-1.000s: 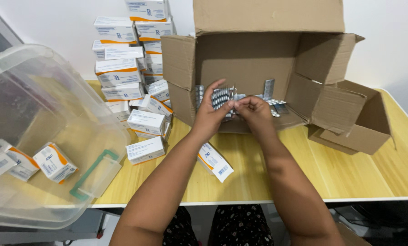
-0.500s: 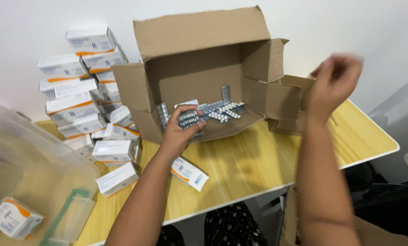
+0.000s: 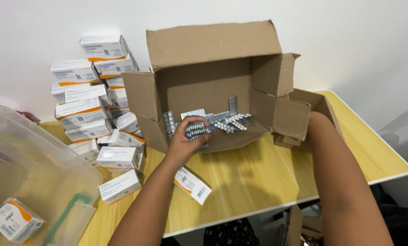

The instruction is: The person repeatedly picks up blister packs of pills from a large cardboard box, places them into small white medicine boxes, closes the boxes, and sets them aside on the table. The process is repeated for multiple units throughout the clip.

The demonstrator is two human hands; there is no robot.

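My left hand (image 3: 182,146) grips a stack of silver blister packs (image 3: 195,130) at the mouth of a large cardboard box (image 3: 213,45) that lies on its side on the wooden table (image 3: 258,177). More loose blister packs (image 3: 231,120) lie inside the box. My right forearm (image 3: 333,173) reaches to a smaller open cardboard box (image 3: 324,102) at the right. The right hand itself is hidden behind a flap of the large box. A white and orange medicine carton (image 3: 192,184) lies on the table under my left wrist.
Several white and orange cartons (image 3: 83,98) are piled against the wall at the left, with more lying loose (image 3: 119,186) on the table. A clear plastic bin (image 3: 44,164) holding a carton (image 3: 16,219) stands at the far left. The table's edge runs close along the right and front.
My right hand left the blister stack, swung up and to the right, and has now dropped behind the flap at the smaller box. My left hand kept hold of the stack.
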